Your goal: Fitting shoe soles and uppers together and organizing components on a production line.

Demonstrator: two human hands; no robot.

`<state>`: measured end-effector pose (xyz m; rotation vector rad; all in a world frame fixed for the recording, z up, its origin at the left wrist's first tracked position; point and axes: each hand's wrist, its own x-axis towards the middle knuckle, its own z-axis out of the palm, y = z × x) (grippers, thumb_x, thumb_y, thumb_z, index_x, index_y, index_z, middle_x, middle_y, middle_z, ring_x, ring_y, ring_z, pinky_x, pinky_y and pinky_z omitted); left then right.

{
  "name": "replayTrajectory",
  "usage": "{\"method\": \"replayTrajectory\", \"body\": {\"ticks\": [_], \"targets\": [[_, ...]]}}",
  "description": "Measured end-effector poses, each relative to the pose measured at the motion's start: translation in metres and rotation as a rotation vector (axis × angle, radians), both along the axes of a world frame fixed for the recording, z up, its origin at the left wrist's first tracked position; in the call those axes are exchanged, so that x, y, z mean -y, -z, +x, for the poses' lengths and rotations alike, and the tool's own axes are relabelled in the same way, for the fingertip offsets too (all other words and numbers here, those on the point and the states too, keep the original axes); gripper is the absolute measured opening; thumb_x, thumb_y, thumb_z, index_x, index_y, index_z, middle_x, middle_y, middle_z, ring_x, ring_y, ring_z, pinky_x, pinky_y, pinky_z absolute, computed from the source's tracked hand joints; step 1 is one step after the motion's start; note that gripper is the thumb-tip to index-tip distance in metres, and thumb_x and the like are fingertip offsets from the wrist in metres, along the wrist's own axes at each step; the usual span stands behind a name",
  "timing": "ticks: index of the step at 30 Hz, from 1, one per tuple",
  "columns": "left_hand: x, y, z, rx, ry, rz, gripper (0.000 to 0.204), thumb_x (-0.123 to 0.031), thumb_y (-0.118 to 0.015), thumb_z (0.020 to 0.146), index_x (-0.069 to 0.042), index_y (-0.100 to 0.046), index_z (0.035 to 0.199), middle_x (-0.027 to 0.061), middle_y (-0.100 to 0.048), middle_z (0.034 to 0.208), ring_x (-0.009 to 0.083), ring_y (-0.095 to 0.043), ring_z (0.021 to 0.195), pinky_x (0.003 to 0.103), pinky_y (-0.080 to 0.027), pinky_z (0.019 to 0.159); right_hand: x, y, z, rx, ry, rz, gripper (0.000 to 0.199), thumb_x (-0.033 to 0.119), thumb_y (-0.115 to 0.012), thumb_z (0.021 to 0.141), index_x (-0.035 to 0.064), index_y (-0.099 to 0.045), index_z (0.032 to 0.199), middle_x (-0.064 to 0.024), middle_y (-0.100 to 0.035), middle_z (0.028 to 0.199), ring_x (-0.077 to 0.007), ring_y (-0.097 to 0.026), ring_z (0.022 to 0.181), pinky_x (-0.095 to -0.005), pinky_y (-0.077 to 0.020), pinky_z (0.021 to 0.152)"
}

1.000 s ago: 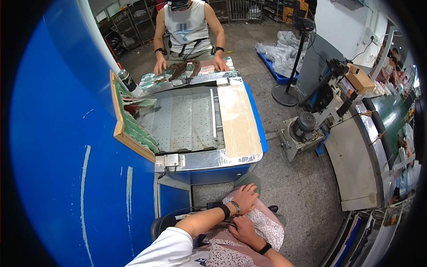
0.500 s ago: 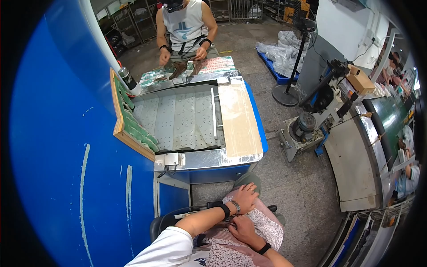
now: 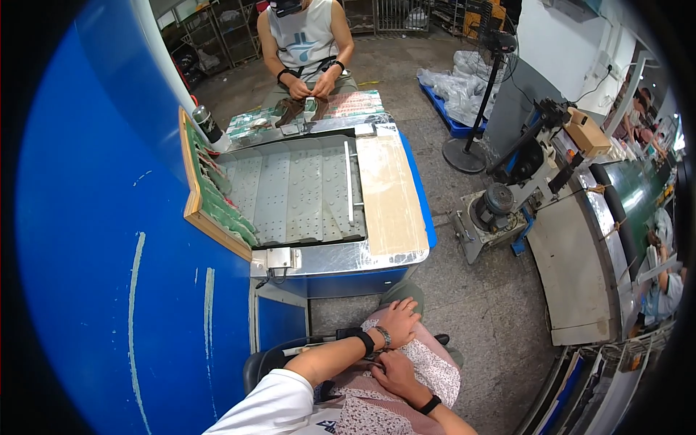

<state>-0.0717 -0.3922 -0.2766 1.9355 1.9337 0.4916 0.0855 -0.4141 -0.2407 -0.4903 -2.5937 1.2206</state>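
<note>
My left hand (image 3: 397,322) rests palm down on my lap over the patterned pink apron (image 3: 429,366), its fingers stretched out and holding nothing. A metal bracelet and a black band circle that wrist. Just below it, nearer my body, lies my right hand (image 3: 400,375), with bent fingers beside a dark strip against the apron. My left forearm partly hides those fingertips, and I cannot make out what they grip. Ahead of my knees is a perforated metal slat conveyor (image 3: 301,192), which neither hand touches.
Green curtain flaps (image 3: 217,185) hang at the blue machine's opening (image 3: 94,239). Across the conveyor a co-worker (image 3: 304,43) handles brown shoes (image 3: 313,110) on a worktop. A beige board (image 3: 394,192) edges the conveyor's right. Farther right stand a fan (image 3: 467,156) and a motor unit (image 3: 496,199).
The co-worker's hands have come together above the shoes. The conveyor slats and curtain flaps have shifted, and something red shows among the flaps. My hands have stayed put.
</note>
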Motion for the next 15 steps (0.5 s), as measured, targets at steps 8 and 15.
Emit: {"method": "replayTrajectory", "body": {"ticks": [8, 15], "targets": [[0.0009, -0.0005, 0.0001, 0.014, -0.009, 0.004, 0.047, -0.027, -0.07, 0.083, -0.003, -0.068, 0.124, 0.0233, -0.049, 0.146, 0.0382, -0.036, 0.145, 0.053, -0.03, 0.116, 0.0005, -0.0012, -0.0003, -0.004, 0.003, 0.001, 0.023, 0.024, -0.077, 0.083, 0.0042, -0.066, 0.087, -0.0142, -0.063, 0.082, -0.0347, -0.062, 0.082, -0.0458, -0.0492, 0.074], [-0.0001, 0.0002, 0.0001, 0.018, -0.006, 0.009, 0.047, -0.026, -0.07, 0.083, -0.003, -0.068, 0.124, 0.0232, -0.05, 0.145, 0.0384, -0.036, 0.145, 0.053, -0.03, 0.116, 0.0, -0.0021, -0.0006, 0.003, 0.005, 0.024, 0.023, 0.024, -0.077, 0.083, 0.0044, -0.066, 0.087, -0.0138, -0.063, 0.082, -0.0344, -0.062, 0.082, -0.0455, -0.0495, 0.074]]}}
